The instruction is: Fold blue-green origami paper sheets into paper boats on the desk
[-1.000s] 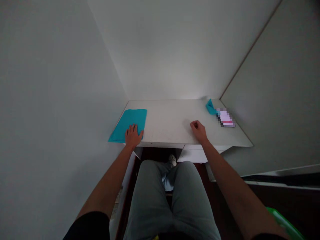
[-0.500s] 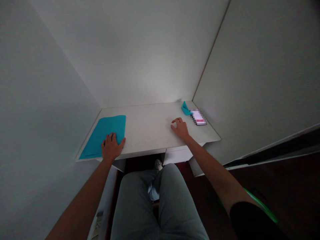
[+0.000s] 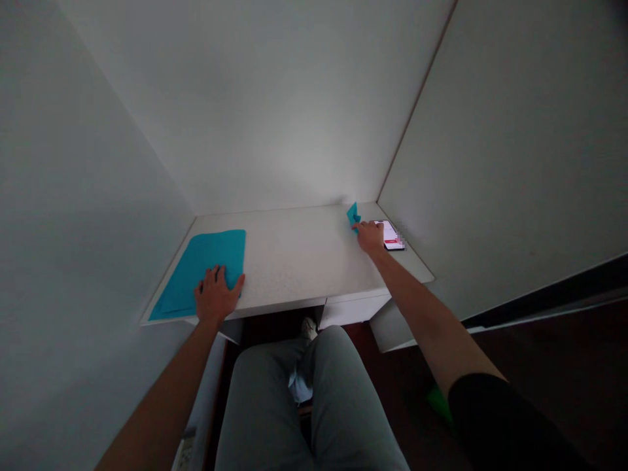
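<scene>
Blue sheets of paper [image 3: 206, 255] lie at the left end of the white desk [image 3: 294, 255]. My left hand [image 3: 216, 293] rests on their lower right part, fingers spread. At the far right, my right hand [image 3: 370, 235] is at a small folded blue paper [image 3: 353, 213], its fingertips on or right beside the lower part. Those fingers are curled, and whether they grip the paper is hard to make out. A phone [image 3: 393, 237] with a lit screen lies just right of this hand, which covers its left edge.
Walls rise behind the desk and at both sides. A white drawer [image 3: 353, 309] is under the front edge, right of the middle. My legs [image 3: 314, 399] are below the desk. Something green [image 3: 440, 404] shows low on the right.
My right hand has moved right and away from me, from bare desk to the folded paper. That paper has shifted slightly left and turned. My left hand stays on the blue sheets.
</scene>
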`<state>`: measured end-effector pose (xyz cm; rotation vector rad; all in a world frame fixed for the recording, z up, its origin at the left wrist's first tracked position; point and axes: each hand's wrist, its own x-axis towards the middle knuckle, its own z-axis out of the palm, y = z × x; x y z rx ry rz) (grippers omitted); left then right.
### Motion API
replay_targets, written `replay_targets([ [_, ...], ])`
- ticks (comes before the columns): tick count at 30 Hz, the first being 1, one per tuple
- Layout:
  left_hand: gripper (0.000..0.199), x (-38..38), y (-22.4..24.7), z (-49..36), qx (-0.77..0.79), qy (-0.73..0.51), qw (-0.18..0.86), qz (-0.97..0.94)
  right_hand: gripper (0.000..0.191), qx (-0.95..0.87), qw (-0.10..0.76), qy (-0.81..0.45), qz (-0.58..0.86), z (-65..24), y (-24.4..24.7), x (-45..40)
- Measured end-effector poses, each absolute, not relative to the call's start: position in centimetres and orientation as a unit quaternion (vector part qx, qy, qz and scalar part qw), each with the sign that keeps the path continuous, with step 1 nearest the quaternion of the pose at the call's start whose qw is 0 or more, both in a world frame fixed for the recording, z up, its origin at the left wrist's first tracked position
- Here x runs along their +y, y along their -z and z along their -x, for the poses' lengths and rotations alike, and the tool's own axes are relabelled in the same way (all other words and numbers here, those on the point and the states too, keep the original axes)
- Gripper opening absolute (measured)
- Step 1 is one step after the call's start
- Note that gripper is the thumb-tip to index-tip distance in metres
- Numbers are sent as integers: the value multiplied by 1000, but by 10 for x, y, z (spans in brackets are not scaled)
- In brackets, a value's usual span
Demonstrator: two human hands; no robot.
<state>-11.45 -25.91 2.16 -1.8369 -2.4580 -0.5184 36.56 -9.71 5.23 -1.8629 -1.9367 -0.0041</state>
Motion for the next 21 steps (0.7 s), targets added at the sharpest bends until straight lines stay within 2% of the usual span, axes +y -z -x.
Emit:
replay_targets([
  [2, 79, -260, -22, 114, -789, 171, 16, 589, 44, -744, 230, 17, 627, -342, -47, -117],
  [7, 76, -260, -22, 114, -785, 182, 14, 592, 65, -752, 305, -44, 583, -288, -24, -173],
  [9, 75, -260, -22, 115, -783, 185, 10, 594, 57, -747, 323, -81, 576, -278, -15, -187],
  [12, 73, -260, -21, 115, -781, 195, 10, 594, 32, -764, 306, -103, 559, -274, -7, -196],
  [14, 70, -261, -21, 114, -778, 205, 10, 594, 24, -773, 304, -99, 548, -275, -4, -197],
  [21, 76, -267, -25, 109, -777, 260, 59, 571, 30, -740, 368, -139, 546, -276, 0, -188],
])
